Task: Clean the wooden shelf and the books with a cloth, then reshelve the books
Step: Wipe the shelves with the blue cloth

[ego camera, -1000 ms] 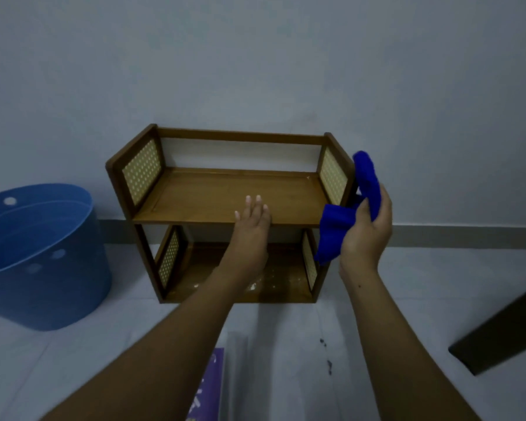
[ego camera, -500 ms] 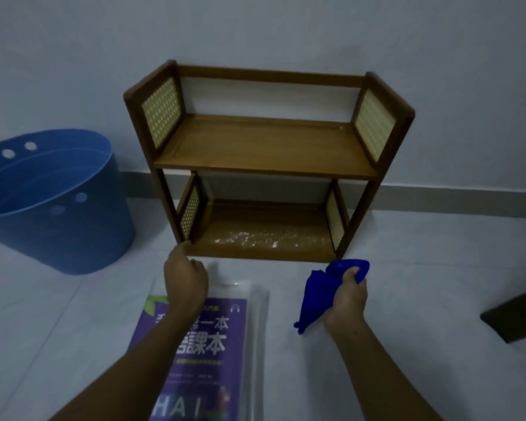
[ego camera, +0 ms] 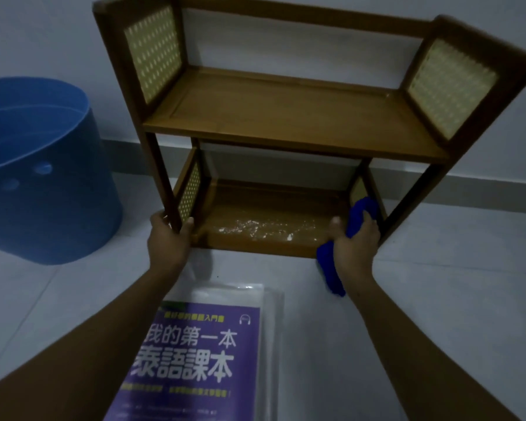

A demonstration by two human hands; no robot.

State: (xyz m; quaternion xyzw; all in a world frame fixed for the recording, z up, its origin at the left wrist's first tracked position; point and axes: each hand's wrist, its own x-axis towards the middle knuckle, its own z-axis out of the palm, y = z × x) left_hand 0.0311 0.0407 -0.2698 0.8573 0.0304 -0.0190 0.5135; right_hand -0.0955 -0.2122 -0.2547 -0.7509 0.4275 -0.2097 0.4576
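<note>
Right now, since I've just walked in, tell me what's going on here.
A person is cleaning a small two-tier wooden shelf that stands on the floor. The left hand grips its front left post near the bottom. The right hand holds a blue cloth at the right end of the lower board, where white specks lie. No books stand on the shelf. A purple book lies on the floor in front, and a blue tub stands to the left.
</note>
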